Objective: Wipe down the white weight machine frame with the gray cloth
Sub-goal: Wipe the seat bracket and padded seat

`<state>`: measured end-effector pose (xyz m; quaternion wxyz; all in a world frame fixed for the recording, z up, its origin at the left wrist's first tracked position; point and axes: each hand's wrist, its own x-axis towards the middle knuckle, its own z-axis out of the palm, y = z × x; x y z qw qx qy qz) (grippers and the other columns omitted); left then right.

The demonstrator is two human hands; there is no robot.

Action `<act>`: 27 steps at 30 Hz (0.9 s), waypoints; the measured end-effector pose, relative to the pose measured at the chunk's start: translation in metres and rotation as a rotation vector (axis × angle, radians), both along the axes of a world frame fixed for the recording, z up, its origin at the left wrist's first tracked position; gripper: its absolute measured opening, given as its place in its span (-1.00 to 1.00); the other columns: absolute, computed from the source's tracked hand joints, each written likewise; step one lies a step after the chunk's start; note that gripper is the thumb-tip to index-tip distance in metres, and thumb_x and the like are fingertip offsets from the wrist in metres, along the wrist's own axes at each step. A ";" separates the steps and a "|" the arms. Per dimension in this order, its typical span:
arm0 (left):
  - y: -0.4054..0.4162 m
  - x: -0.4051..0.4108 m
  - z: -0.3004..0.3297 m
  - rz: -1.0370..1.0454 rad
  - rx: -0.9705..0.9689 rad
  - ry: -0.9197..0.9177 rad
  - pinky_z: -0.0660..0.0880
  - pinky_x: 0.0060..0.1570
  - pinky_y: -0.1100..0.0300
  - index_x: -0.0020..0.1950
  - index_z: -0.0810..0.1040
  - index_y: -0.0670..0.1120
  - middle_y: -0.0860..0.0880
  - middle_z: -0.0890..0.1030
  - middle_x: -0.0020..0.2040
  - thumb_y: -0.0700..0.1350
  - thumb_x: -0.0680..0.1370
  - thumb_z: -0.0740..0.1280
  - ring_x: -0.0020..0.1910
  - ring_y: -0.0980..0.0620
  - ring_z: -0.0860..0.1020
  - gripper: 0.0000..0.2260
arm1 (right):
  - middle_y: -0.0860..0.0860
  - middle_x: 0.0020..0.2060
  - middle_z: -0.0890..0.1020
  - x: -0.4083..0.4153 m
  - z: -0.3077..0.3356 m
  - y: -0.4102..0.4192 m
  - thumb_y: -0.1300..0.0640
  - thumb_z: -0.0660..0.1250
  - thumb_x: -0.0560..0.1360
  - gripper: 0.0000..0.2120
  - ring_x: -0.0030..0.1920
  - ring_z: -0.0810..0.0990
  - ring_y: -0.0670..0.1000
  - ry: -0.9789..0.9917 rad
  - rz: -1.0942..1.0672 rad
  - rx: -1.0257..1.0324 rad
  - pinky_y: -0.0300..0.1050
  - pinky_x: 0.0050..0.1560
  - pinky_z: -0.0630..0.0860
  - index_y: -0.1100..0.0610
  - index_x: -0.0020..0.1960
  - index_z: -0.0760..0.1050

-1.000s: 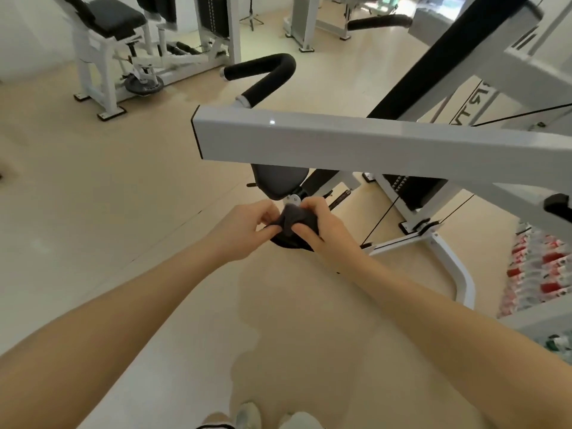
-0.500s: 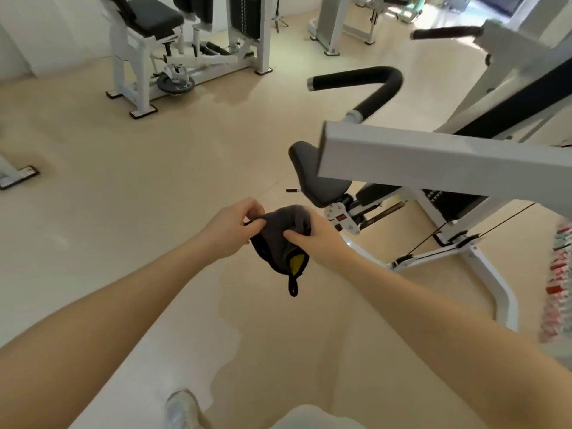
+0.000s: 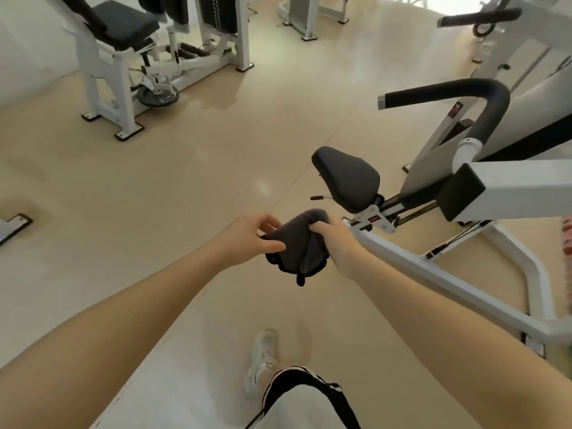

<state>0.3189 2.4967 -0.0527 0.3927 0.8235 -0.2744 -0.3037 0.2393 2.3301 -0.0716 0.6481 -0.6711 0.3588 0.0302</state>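
Observation:
The gray cloth [image 3: 295, 243] hangs bunched between both hands in the middle of the view, above the floor. My left hand [image 3: 247, 238] pinches its left edge with thumb and fingers. My right hand [image 3: 337, 243] grips its right side from above. The white weight machine frame [image 3: 523, 188] stands to the right, its thick white beam ending in a black cap. A black seat [image 3: 348, 178] and a black padded handle [image 3: 483, 97] belong to it. A white base bar [image 3: 433, 274] runs under my right forearm. The cloth is apart from the frame.
Another white machine with a black seat [image 3: 123, 23] and a weight plate [image 3: 158, 94] stands at the back left. A further white post [image 3: 305, 10] is at the back. Beige floor [image 3: 185, 168] spreads between them. My shoe [image 3: 261, 354] and bent knee show at the bottom.
The view has swung left and down, so the white beam slid to the right edge. Both hands kept hold of the cloth, which has opened out and hangs lower.

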 end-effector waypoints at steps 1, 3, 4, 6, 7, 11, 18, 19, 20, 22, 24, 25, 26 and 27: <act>-0.004 0.014 -0.004 -0.035 0.013 -0.013 0.47 -0.19 0.27 -0.01 0.51 0.06 0.11 0.59 -0.08 -0.10 0.43 0.42 -0.13 0.09 0.58 -0.82 | 0.20 0.10 0.54 0.011 -0.003 -0.001 0.23 0.16 0.56 -0.76 0.15 0.51 0.16 -0.006 -0.018 -0.006 0.09 0.21 0.44 0.17 0.21 0.41; -0.016 0.045 -0.012 -0.098 0.036 -0.057 0.46 -0.19 0.29 -0.10 0.52 0.06 0.09 0.60 -0.13 -0.13 0.44 0.39 -0.14 0.10 0.55 -0.88 | 0.15 0.09 0.55 0.038 -0.012 -0.007 0.21 0.15 0.56 -0.75 0.13 0.51 0.11 -0.010 -0.069 0.013 0.06 0.20 0.45 0.15 0.21 0.43; -0.023 0.063 -0.015 -0.117 0.043 -0.074 0.44 -0.23 0.31 -0.12 0.52 0.07 0.09 0.59 -0.15 -0.14 0.45 0.38 -0.17 0.12 0.54 -0.89 | 0.13 0.05 0.55 0.053 -0.017 -0.012 0.20 0.15 0.56 -0.79 0.11 0.51 0.09 -0.008 -0.094 0.031 0.05 0.18 0.45 0.12 0.17 0.44; -0.037 0.102 -0.020 -0.122 0.038 -0.067 0.39 -0.30 0.32 -0.17 0.51 0.08 0.10 0.58 -0.20 -0.15 0.46 0.35 -0.23 0.17 0.51 -0.89 | 0.07 -0.05 0.55 0.088 -0.023 -0.024 0.20 0.15 0.56 -0.86 0.03 0.50 0.04 -0.002 -0.153 0.061 0.00 0.10 0.46 0.07 0.06 0.44; -0.045 0.122 -0.021 -0.121 0.030 -0.053 0.36 -0.33 0.34 -0.19 0.51 0.09 0.11 0.57 -0.22 -0.15 0.46 0.35 -0.25 0.19 0.51 -0.87 | 0.06 -0.07 0.54 0.106 -0.024 -0.030 0.22 0.13 0.55 -0.85 0.02 0.50 0.03 -0.007 -0.174 0.064 -0.02 0.07 0.46 0.06 0.05 0.43; -0.082 0.207 -0.013 -0.149 -0.004 -0.011 0.37 -0.33 0.37 -0.22 0.52 0.09 0.11 0.56 -0.28 -0.15 0.46 0.34 -0.32 0.23 0.52 -0.87 | 0.12 -0.05 0.53 0.170 -0.017 -0.059 0.29 0.10 0.53 -0.75 0.02 0.51 0.07 -0.022 -0.209 -0.003 -0.09 -0.05 0.47 0.19 0.16 0.42; -0.156 0.313 -0.003 -0.249 -0.092 0.050 0.50 -0.12 0.14 -0.14 0.54 0.01 0.04 0.59 -0.19 -0.17 0.48 0.31 -0.19 0.07 0.54 -0.92 | 0.09 0.01 0.60 0.228 -0.006 -0.109 0.29 0.18 0.55 -0.76 0.04 0.57 0.06 -0.099 -0.360 0.078 -0.15 -0.11 0.55 0.13 0.16 0.49; -0.168 0.325 -0.003 -0.269 -0.098 0.060 0.50 -0.13 0.15 -0.13 0.54 0.02 0.04 0.59 -0.18 -0.15 0.49 0.31 -0.19 0.08 0.53 -0.93 | 0.07 0.00 0.61 0.235 -0.007 -0.115 0.27 0.19 0.56 -0.79 0.02 0.59 0.03 -0.122 -0.393 0.110 -0.21 -0.18 0.55 0.11 0.14 0.50; -0.180 0.337 -0.005 -0.287 -0.100 0.071 0.49 -0.16 0.18 -0.13 0.53 0.03 0.03 0.59 -0.17 -0.14 0.50 0.31 -0.19 0.08 0.53 -0.93 | 0.05 -0.02 0.62 0.242 -0.009 -0.121 0.24 0.20 0.56 -0.83 0.01 0.60 0.00 -0.140 -0.436 0.136 -0.25 -0.22 0.55 0.08 0.09 0.51; -0.205 0.361 -0.010 -0.326 -0.099 0.098 0.44 -0.21 0.21 -0.12 0.51 0.04 0.02 0.59 -0.17 -0.12 0.51 0.30 -0.21 0.08 0.52 -0.94 | 0.04 0.01 0.62 0.261 -0.017 -0.131 0.20 0.21 0.57 -0.87 0.03 0.59 0.01 -0.137 -0.518 0.146 -0.23 -0.15 0.54 0.06 0.06 0.49; -0.230 0.384 -0.017 -0.362 -0.094 0.145 0.44 -0.18 0.18 -0.11 0.49 0.05 0.01 0.60 -0.14 -0.11 0.52 0.30 -0.19 0.05 0.52 -0.95 | 0.05 0.06 0.60 0.283 -0.028 -0.140 0.15 0.20 0.58 -0.86 0.08 0.56 0.03 -0.135 -0.617 0.150 -0.17 -0.03 0.51 0.06 0.10 0.47; -0.239 0.392 -0.021 -0.370 -0.086 0.172 0.46 -0.14 0.17 -0.09 0.48 0.04 -0.01 0.61 -0.11 -0.10 0.52 0.30 -0.15 0.03 0.54 -0.96 | 0.06 0.08 0.59 0.291 -0.032 -0.141 0.14 0.20 0.58 -0.83 0.10 0.55 0.04 -0.134 -0.662 0.168 -0.13 0.02 0.51 0.08 0.14 0.47; -0.252 0.405 -0.024 -0.377 -0.073 0.221 0.48 -0.10 0.17 -0.06 0.48 0.03 -0.03 0.62 -0.06 -0.08 0.52 0.31 -0.09 0.01 0.56 -0.97 | 0.07 0.10 0.58 0.303 -0.037 -0.145 0.12 0.19 0.58 -0.79 0.11 0.55 0.06 -0.140 -0.713 0.180 -0.09 0.07 0.51 0.10 0.19 0.46; -0.268 0.421 -0.026 -0.399 -0.058 0.289 0.50 -0.07 0.17 -0.01 0.49 0.01 -0.05 0.61 -0.01 -0.07 0.51 0.33 -0.04 0.00 0.57 -0.92 | 0.07 0.11 0.58 0.317 -0.042 -0.151 0.11 0.19 0.59 -0.77 0.13 0.54 0.07 -0.147 -0.774 0.187 -0.06 0.11 0.51 0.11 0.22 0.45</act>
